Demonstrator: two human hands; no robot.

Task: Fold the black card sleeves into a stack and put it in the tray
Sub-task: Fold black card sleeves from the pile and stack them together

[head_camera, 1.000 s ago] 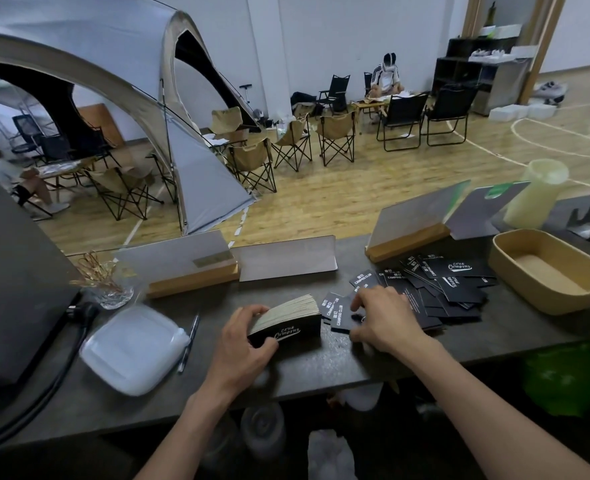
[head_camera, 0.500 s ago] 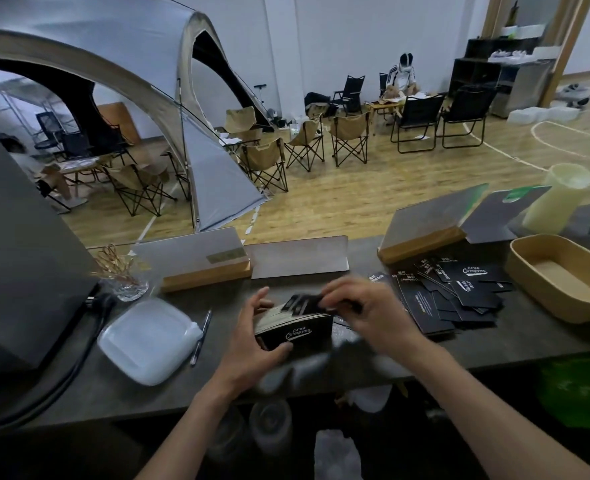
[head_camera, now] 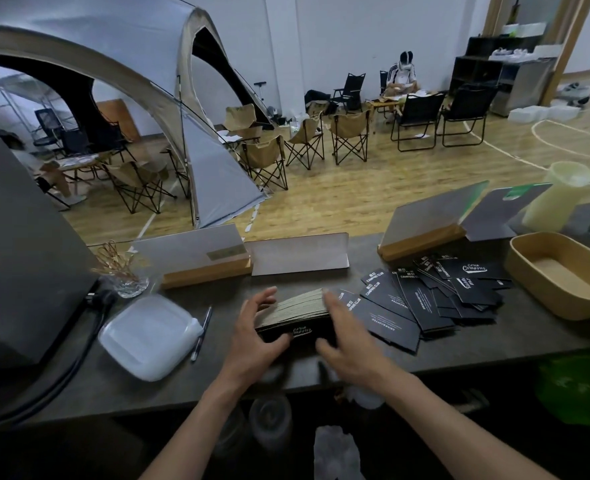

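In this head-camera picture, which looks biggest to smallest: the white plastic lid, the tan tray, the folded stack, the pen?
1. white plastic lid and tan tray: alike; the tray is cut off, so unranked
2. folded stack
3. pen

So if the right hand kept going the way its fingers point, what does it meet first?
Probably the stack of folded sleeves: the right hand already lies against its right end, fingers pointing up-left along it. Depth is unclear.

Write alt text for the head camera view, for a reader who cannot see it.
Two bare hands hold a stack of folded black card sleeves on a dark counter, left hand gripping its left end, right hand on its right end. Loose flat sleeves lie to the right, beside an empty tan tray.
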